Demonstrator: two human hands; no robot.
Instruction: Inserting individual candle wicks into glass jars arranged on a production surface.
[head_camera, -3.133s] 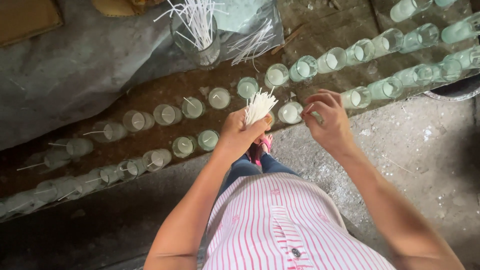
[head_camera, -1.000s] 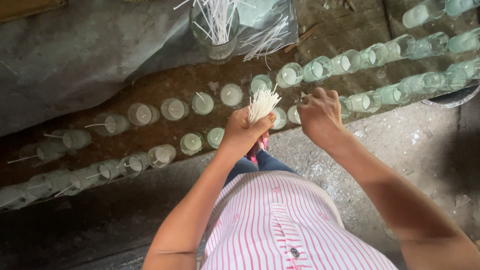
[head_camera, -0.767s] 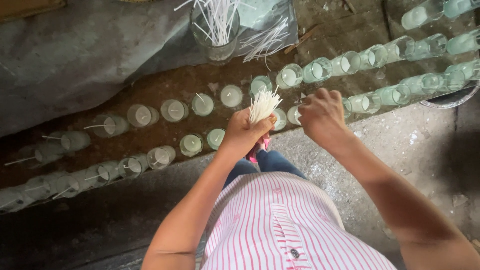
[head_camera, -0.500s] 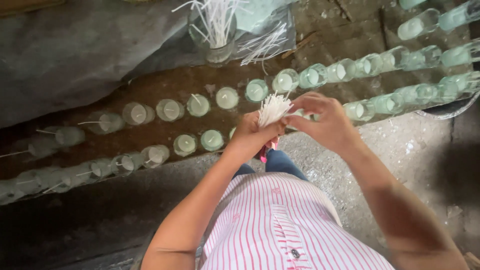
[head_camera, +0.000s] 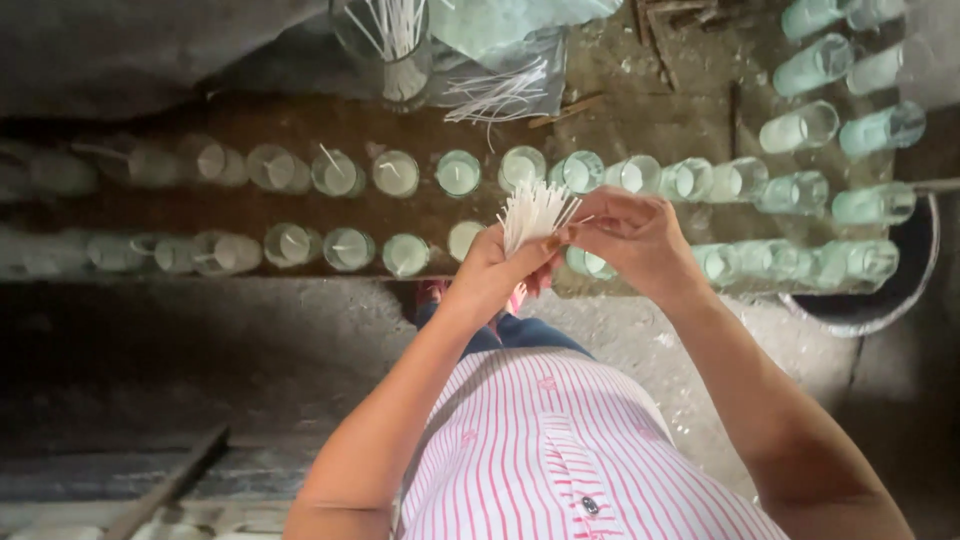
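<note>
My left hand grips a bundle of thin white wick sticks, held upright over the bench. My right hand has come up beside it, and its fingertips pinch the ends of sticks at the bundle's right side. Below both hands run two rows of clear glasses filled with pale wax. Some glasses at the left have a stick standing in the wax. The glass under my hands is partly hidden by my left hand.
A glass jar with more white sticks stands at the back, loose sticks on plastic beside it. More wax-filled glasses spread to the right. A round dark basin sits at the bench's right end. Grey concrete floor lies below.
My right hand has moved from the glasses at the right back to the bundle and now pinches sticks at its top. The view has shifted slightly.
</note>
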